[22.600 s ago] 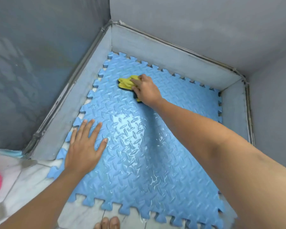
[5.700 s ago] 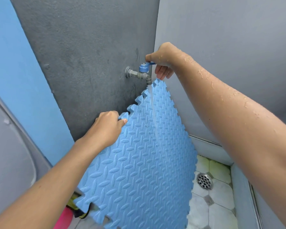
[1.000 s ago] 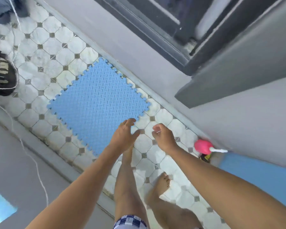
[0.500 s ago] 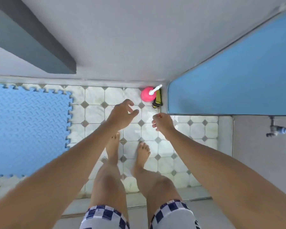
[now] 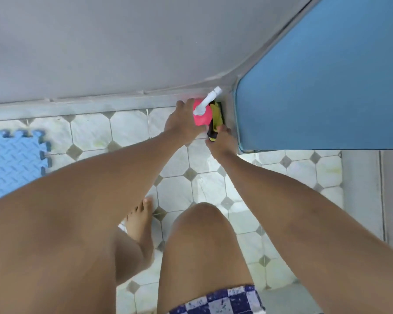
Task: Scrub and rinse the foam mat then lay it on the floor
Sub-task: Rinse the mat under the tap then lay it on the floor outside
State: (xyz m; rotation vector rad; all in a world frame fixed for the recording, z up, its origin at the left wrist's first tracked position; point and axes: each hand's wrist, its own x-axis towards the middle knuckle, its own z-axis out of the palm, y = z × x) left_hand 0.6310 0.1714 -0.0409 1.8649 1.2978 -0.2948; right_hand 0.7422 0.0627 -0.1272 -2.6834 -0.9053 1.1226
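The blue foam mat (image 5: 11,159) lies flat on the tiled floor at the left edge of view, apart from both hands. My left hand (image 5: 182,122) wraps around a pink bottle with a white pump top (image 5: 202,113) standing in the wall corner. My right hand (image 5: 221,141) pinches the near end of the yellow and black scrub sponge (image 5: 214,120), which stands on edge between the bottle and the blue door.
A grey wall (image 5: 100,46) and its low skirting run across the top. A blue door panel (image 5: 322,82) fills the upper right. White octagon floor tiles (image 5: 204,186) surround my bare feet and knees. A raised grey threshold (image 5: 361,196) is at the right.
Both hands reached forward from mid-air down to the corner; the left closed on the pink bottle, the right on the sponge. The view shifted, leaving the mat farther left.
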